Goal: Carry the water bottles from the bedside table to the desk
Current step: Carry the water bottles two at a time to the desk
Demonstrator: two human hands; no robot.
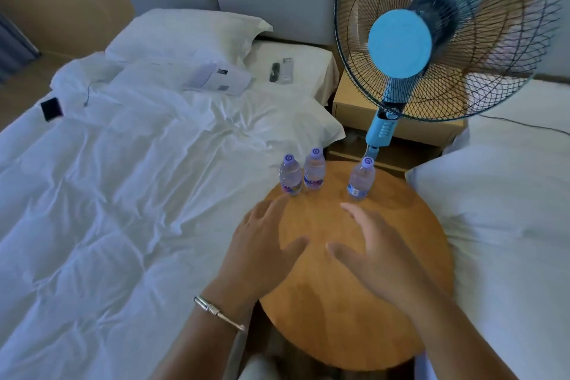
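Three small clear plastic water bottles with pale purple caps stand upright near the far edge of the round wooden bedside table [354,302]. The left bottle [290,175] and the middle bottle [314,169] stand just beside each other at the far left edge; the right bottle [361,178] stands apart from them, farther along the far edge. All three are capped and look filled with clear water.

The left hand [262,244], a silver bracelet [216,311] on its wrist, reaches over the table's left edge with fingers spread wide and holding nothing, its fingertips near the left bottle. The right hand [373,253] is over the table's middle, fingers also wide and empty, short of the right bottle.
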